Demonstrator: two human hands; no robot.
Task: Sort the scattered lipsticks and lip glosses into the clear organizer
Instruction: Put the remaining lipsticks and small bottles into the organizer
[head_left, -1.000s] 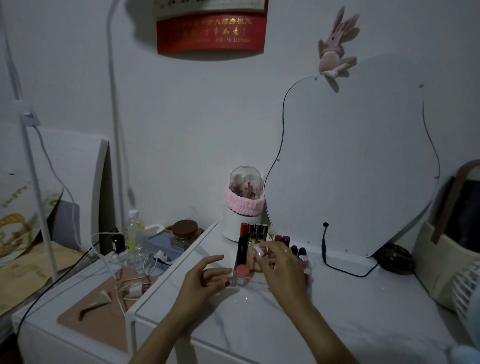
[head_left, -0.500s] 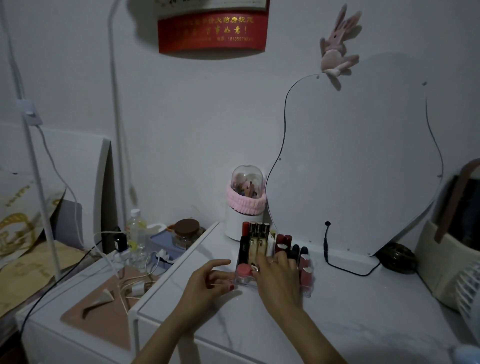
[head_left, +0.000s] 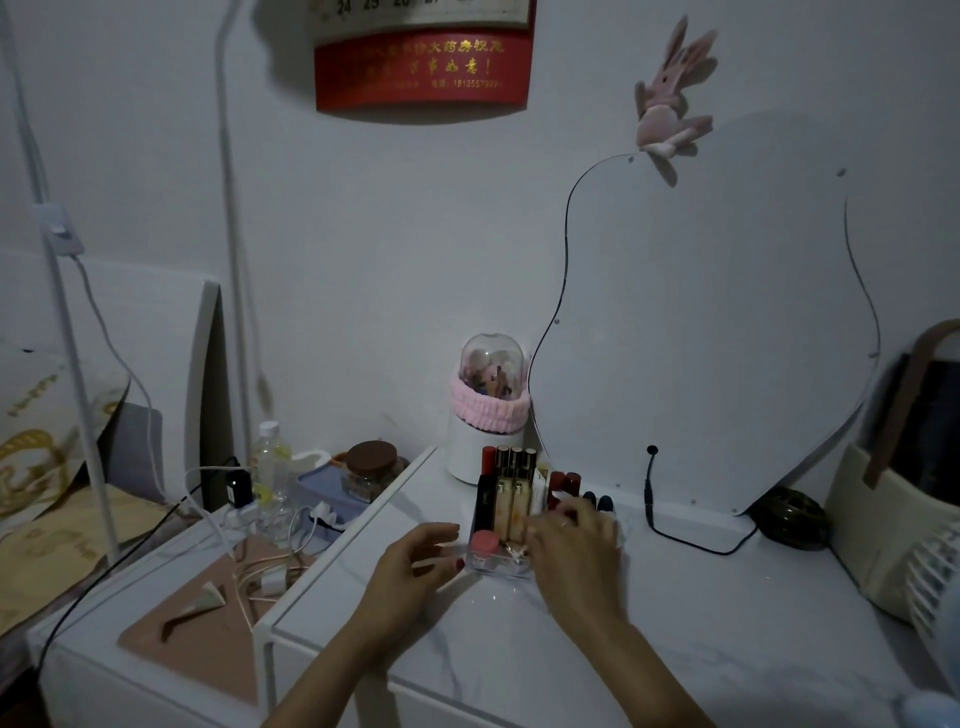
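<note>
The clear organizer (head_left: 475, 565) stands on the white marble table near the mirror. Several lipsticks (head_left: 511, 486) stand upright in its back rows: gold, black and red tubes. A small pink-capped jar (head_left: 485, 544) sits in its front left slot. My left hand (head_left: 413, 564) rests on the table with fingers spread, its fingertips at the organizer's left front corner. My right hand (head_left: 574, 551) lies over the organizer's right part with the fingers bent down into it and hides the tubes beneath. Whether it holds one is not visible.
A white brush holder (head_left: 488, 415) with a clear dome and pink band stands behind the organizer. A curvy mirror (head_left: 701, 322) leans on the wall, its black cable (head_left: 675, 530) on the table. A dark round object (head_left: 792, 517), bag and fan are at right. A lower side table holds bottles and chargers.
My right hand has come down from above the organizer onto its right side. The left hand stays at the front left corner. The camera has tilted slightly.
</note>
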